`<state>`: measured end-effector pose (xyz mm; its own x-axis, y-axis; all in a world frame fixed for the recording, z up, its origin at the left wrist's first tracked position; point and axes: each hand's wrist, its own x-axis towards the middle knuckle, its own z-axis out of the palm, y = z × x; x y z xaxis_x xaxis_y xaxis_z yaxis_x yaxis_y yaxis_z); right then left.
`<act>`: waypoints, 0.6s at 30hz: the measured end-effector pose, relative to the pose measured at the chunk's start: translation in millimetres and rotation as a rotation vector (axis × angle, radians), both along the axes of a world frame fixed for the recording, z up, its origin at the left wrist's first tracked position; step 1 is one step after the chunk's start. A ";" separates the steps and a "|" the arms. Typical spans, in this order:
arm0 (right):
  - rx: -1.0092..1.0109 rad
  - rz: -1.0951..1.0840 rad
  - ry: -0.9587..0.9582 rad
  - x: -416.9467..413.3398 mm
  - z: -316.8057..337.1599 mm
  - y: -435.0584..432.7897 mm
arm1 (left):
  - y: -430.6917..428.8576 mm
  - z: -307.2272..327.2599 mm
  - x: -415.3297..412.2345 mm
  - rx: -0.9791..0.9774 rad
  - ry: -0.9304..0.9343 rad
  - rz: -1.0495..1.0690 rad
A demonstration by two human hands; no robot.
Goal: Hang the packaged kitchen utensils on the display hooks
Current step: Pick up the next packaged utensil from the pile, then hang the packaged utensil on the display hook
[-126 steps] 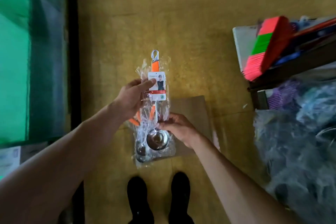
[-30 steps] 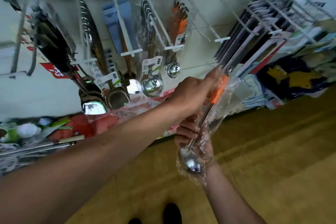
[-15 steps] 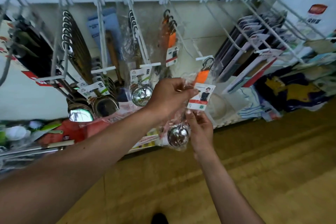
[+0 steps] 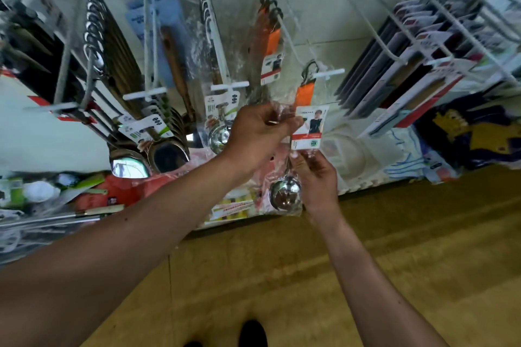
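A packaged ladle [image 4: 305, 98] with an orange handle, a white label and a shiny steel bowl hangs in clear plastic. Its metal loop sits at the front tip of a white wire display hook [image 4: 284, 28]. My left hand [image 4: 258, 132] pinches the plastic beside the label. My right hand [image 4: 317, 180] holds the package lower down, next to the bowl. Farther back on the same hook hang other orange-handled ladles [image 4: 267, 25].
Neighbouring hooks carry steel ladles [image 4: 220, 110], wooden-handled spoons [image 4: 174, 65] and dark spatulas [image 4: 112, 45]. Flat packaged goods [image 4: 400, 65] fill the hooks to the right. Below runs a shelf with red packets [image 4: 118, 191]. The floor [image 4: 338, 276] is yellow-brown.
Both hands lifted the package from the floor to the rack. Since half a second ago its loop rose to the hook's tip.
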<state>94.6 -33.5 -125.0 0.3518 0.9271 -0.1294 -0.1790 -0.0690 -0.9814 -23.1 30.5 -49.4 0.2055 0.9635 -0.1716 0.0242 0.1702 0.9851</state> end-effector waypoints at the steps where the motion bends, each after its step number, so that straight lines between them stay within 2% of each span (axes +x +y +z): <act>1: 0.002 0.005 0.005 0.4 -0.4 1.2 | 1.7 -0.4 -0.1 0.000 0.004 0.001; 8: -0.038 0.047 -0.006 0.5 -10.4 5.8 | 11.1 -14.6 0.1 -0.030 0.022 0.044; 11: -0.059 0.017 0.018 -0.5 -10.1 27.4 | 27.6 -15.7 2.2 -0.023 0.060 0.086; 15: -0.136 0.023 -0.065 -3.3 -9.5 64.9 | 54.7 -8.8 5.1 -0.068 0.039 0.144; 18: -0.134 0.040 -0.033 -3.5 -8.5 82.1 | 68.2 -2.1 8.1 -0.086 0.035 0.178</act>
